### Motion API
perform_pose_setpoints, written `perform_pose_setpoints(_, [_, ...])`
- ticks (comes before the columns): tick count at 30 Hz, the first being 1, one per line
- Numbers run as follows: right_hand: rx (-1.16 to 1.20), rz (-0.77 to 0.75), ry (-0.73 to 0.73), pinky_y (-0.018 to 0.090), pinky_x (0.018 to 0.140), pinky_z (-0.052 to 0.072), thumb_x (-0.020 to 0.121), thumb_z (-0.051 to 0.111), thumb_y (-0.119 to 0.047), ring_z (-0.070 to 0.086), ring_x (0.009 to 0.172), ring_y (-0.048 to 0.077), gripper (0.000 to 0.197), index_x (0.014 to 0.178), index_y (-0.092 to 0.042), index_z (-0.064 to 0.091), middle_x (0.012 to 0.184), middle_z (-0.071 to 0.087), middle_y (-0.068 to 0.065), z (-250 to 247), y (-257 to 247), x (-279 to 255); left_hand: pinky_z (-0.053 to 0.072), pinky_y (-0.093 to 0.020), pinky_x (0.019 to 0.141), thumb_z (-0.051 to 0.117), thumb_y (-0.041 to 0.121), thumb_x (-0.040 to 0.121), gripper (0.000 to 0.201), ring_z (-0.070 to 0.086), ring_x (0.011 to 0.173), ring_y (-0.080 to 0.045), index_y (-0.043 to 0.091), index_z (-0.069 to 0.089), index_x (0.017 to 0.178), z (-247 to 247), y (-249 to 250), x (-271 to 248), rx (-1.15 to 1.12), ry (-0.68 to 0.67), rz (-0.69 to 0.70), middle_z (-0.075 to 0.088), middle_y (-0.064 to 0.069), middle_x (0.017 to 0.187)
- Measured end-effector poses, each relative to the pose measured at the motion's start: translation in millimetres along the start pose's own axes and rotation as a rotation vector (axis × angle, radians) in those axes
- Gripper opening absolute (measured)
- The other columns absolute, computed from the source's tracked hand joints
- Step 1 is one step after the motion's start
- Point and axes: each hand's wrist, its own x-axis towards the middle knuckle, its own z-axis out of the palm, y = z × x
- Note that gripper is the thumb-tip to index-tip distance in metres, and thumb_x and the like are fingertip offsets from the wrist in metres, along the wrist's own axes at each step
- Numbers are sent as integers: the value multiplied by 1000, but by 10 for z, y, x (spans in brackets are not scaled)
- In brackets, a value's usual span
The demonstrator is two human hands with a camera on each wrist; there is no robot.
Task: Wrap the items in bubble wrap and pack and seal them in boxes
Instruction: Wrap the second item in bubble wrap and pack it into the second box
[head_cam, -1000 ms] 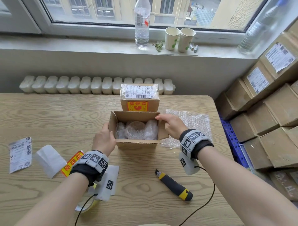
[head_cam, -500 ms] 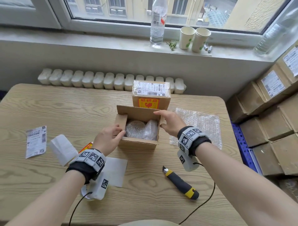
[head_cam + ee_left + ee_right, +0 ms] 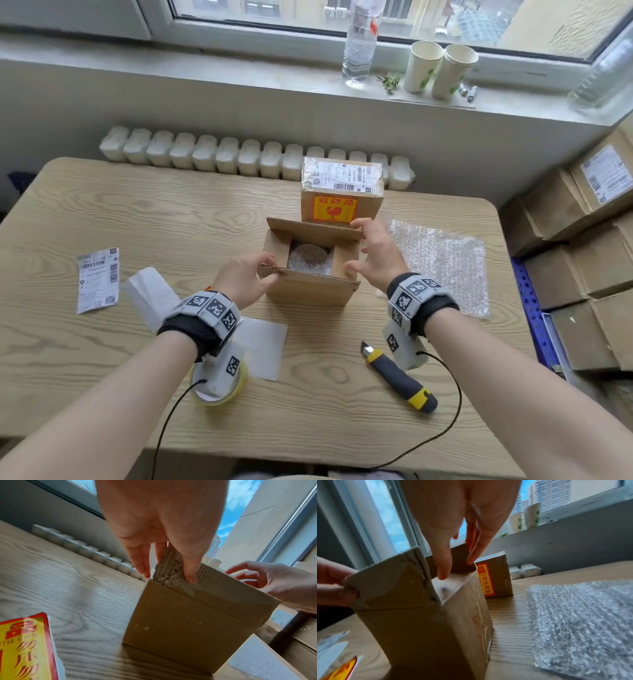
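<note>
Open box point(image 3: 310, 289) near centre of bench point(image 3: 102, 212), slightly toward far edge; wrapped items point(image 3: 308, 258) visible inside, bubble wrap around them. Both short side flaps folded inward; near and far long flaps not yet down.

Left hand point(image 3: 245, 277) pinching near long flap at its left corner, thumb on one face, fingers on the other. Right hand point(image 3: 375, 253) spread wide over right side of box, fingertips at far flap and the folded side flap, gripping nothing.

Step in hand, by judgement: closing the flaps, packing apparently done. Next move calls for bringing near and far flaps down together over the side flaps, edges meeting flat, then holding the seam with one hand while the other fetches tape.

Tape roll point(image 3: 219, 390) near front edge, partly hidden under left wrist. Utility knife point(image 3: 399, 380) near front edge, right of centre. Spare bubble wrap sheet point(image 3: 442, 263) at right edge. Sealed labelled box point(image 3: 342, 190) just behind open one. Loose label point(image 3: 97, 279) toward left edge.
</note>
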Motion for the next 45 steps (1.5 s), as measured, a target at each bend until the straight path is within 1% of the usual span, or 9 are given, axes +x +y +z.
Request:
perform_pose_setpoints(4, [42, 33, 15, 41, 89, 51, 75, 78, -14, 56, 103, 19, 50, 119, -16, 54, 115, 54, 0, 19, 15, -2, 48, -32, 79, 68, 34, 81, 32, 59, 89, -12, 25, 52, 107, -42, 39, 34, 32, 27, 20, 61, 13, 101])
perform_pose_setpoints(10, [-130, 69, -67, 35, 99, 45, 70, 83, -21, 48, 117, 19, 81, 137, -20, 39, 130, 41, 0, 16, -89, -43, 48, -35, 79, 65, 41, 83, 20, 57, 90, -16, 22, 67, 91, -41, -10, 42, 53, -11, 133, 64, 7, 91])
perform_pose_setpoints(14, [-155, 102, -91, 31, 90, 46, 74, 79, -27, 52, 104, 17, 58, 123, -21, 50, 119, 45, -2, -20, -143, -46, 47, -34, 75, 63, 46, 83, 23, 55, 85, -16, 24, 65, 87, -66, -4, 50, 45, -11, 116, 59, 9, 82])
perform_pose_setpoints(17, [-55, 129, -90, 32, 92, 46, 85, 68, -34, 52, 99, 14, 28, 109, -18, 63, 110, 50, -3, -44, -127, -42, 43, -32, 70, 60, 48, 85, 28, 54, 84, -15, 21, 62, 92, -82, 21, 81, 82, 29, 103, 61, 8, 86])
perform_pose_setpoints(23, [-57, 127, -110, 35, 91, 47, 94, 50, -44, 51, 101, 13, 31, 109, -22, 66, 110, 49, -5, 23, -114, -137, 46, -33, 66, 69, 39, 81, 46, 53, 87, -17, 19, 49, 116, -41, 34, 167, 131, 137, 109, 47, -2, 113])
perform_pose_setpoints(27, [-189, 99, -49, 34, 93, 46, 92, 55, -37, 50, 109, 15, 32, 120, -19, 59, 125, 47, -2, 162, -114, -245, 42, -48, 99, 69, 18, 84, 41, 41, 128, -35, 19, 60, 124, 68, -45, 243, 189, 125, 386, 39, -15, 144])
perform_pose_setpoints(31, [-272, -23, 59, 38, 99, 40, 91, 60, -17, 54, 114, 30, 27, 115, -6, 64, 131, 54, 10, 336, -173, -293, 11, -41, 118, 47, 33, 97, 44, 16, 145, -20, 26, 42, 141, 138, -58, 262, 226, -78, 372, 26, 3, 154])
perform_pose_setpoints(37, [-312, -145, -70, 41, 115, 19, 89, 62, -32, 34, 138, 30, 61, 142, -9, 41, 148, 39, 12, 654, -346, -346, 0, -31, 117, 54, 44, 90, 66, 7, 146, -14, 27, 26, 147, 121, -103, 268, 247, -182, 360, 17, 7, 156])
perform_pose_setpoints(45, [-355, -113, -113, 45, 116, 15, 97, 49, -20, 25, 141, 35, 51, 145, -14, 35, 153, 30, 12, 741, -387, -317, 1, -29, 116, 46, 40, 94, 63, 5, 146, -18, 21, 21, 149, 170, -125, 301, 278, -205, 392, 13, 2, 158])
